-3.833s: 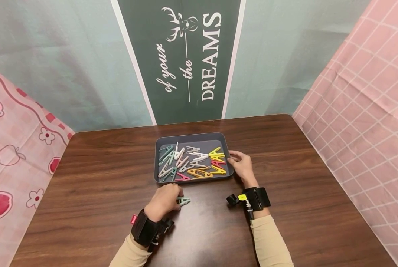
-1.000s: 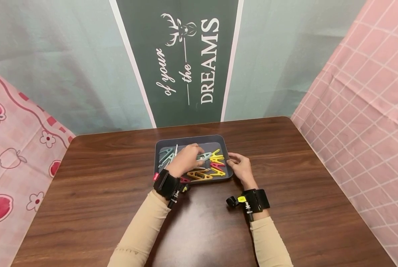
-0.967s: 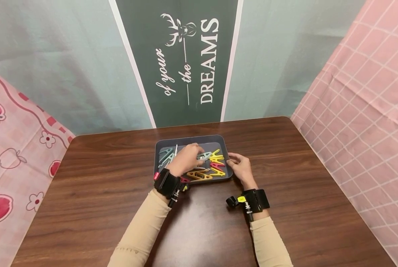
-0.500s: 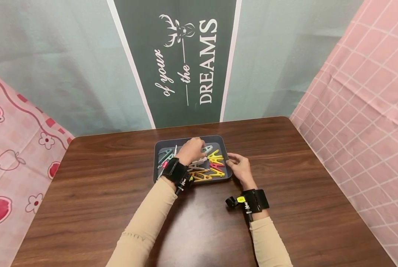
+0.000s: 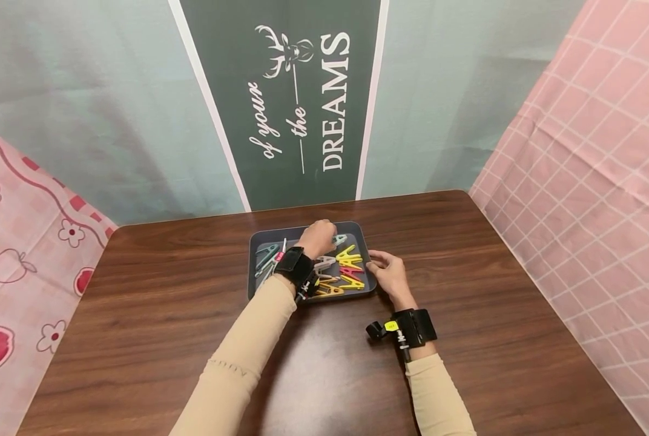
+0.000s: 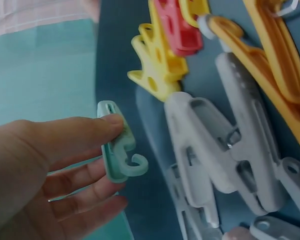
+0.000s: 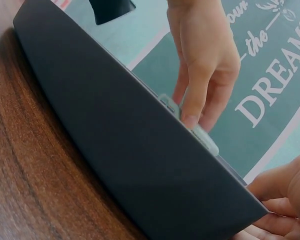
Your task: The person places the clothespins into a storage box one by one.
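Observation:
A dark blue-grey tray (image 5: pixel 256 242) on the brown table holds several clothespins: yellow (image 5: pixel 349 257), red (image 5: pixel 352 269), orange (image 5: pixel 330 289), white (image 5: pixel 324 262) and green (image 5: pixel 264 251). My left hand (image 5: pixel 331 236) reaches over the tray's far right part and pinches a pale green clothespin (image 5: pixel 339 240) between thumb and fingers. The left wrist view shows that clothespin (image 6: pixel 121 152) just above the tray floor, next to a yellow one (image 6: pixel 157 62) and white ones (image 6: pixel 225 160). My right hand (image 5: pixel 381 266) grips the tray's right rim (image 7: pixel 115 150), fingers (image 7: pixel 285 187) at its corner.
The wooden table (image 5: pixel 466 290) has bare surface on every side of the tray. Cloth backdrops hang behind and at both sides, with a dark green banner (image 5: pixel 297 91) in the middle. Black camera bands sit on both wrists.
My left hand took the pale green clothespin from the table in front of the tray and has carried it over the tray to the far right corner. The right hand stayed at the rim.

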`<state>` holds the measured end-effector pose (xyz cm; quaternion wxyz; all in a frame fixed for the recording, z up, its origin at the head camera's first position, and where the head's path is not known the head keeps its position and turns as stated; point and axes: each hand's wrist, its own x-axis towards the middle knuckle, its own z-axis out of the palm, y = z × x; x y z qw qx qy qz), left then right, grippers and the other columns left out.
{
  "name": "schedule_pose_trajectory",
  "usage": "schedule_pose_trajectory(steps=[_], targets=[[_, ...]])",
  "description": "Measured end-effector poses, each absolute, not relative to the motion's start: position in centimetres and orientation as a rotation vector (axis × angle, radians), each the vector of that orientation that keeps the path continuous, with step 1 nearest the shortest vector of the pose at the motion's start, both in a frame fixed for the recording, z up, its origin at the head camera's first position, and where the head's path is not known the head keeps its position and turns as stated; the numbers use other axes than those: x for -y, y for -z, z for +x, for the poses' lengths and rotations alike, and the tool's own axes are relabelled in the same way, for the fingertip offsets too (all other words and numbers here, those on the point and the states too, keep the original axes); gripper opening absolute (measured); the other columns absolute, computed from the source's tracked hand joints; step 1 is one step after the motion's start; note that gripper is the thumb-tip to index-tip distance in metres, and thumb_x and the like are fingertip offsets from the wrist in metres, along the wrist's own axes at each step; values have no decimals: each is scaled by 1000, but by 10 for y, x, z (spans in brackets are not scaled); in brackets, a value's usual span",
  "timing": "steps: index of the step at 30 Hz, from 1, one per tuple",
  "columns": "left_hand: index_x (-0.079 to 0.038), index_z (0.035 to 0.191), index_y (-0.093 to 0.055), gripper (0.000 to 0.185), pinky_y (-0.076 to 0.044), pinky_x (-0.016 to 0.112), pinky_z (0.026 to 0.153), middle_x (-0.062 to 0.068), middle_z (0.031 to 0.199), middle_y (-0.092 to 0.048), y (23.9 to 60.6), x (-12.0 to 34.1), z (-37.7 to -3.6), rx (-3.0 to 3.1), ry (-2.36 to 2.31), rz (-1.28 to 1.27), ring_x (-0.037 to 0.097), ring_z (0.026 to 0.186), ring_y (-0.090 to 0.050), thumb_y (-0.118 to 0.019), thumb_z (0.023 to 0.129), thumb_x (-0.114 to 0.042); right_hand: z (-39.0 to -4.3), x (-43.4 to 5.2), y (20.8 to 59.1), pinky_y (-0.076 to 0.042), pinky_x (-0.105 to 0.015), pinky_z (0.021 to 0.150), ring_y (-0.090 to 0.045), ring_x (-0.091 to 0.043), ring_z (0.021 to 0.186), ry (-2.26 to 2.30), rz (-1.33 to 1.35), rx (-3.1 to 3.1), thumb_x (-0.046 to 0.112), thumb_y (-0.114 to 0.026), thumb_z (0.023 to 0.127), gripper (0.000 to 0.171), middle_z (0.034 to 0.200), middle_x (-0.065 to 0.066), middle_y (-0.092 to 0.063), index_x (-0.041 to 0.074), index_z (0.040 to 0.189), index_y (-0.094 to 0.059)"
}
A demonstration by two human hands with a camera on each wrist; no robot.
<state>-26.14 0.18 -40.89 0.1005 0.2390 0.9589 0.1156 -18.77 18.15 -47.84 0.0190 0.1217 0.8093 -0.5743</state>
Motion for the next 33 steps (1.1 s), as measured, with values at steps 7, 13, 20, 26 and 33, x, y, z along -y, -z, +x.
schedule_pose_trajectory(steps=[7,13,20,26,33], targets=[[-3,110,-68,23,-55,37,88,14,112,-65,422,-11,-268,-2858,-262,695,26,103,-64,-65,91,-15,-185,-180,478,-54,-21,80,-62,-36,118,1772,387,-2510,4,-60,92,36,126,-25,-63,2,128,-61],[-4,111,-69,25,-57,37,88,13,112,-66,431,-15,-273,-2894,-238,666,26,102,-65,-65,92,-19,-185,-175,477,-54,-22,81,-63,-36,116,1800,376,-2509,3,-61,91,36,124,-25,-64,2,127,-61],[-3,108,-70,22,-57,36,87,13,110,-68,437,-13,-271,-2901,-221,641,25,100,-67,-65,92,-18,-184,-172,480,-54,-21,78,-64,-36,116,1797,388,-2501,2,-61,91,35,123,-25,-65,2,126,-62],[-2,106,-70,20,-57,37,84,14,108,-69,439,-10,-270,-2891,-236,611,26,98,-67,-64,93,-17,-184,-169,480,-56,-25,81,-64,-35,116,1786,381,-2500,3,-60,91,35,124,-24,-65,3,127,-62],[-3,105,-69,23,-58,37,84,14,104,-68,440,-9,-269,-2880,-244,605,26,95,-67,-66,92,-21,-183,-171,481,-56,-27,84,-64,-36,115,1789,388,-2520,2,-61,90,35,123,-25,-65,1,125,-62]])
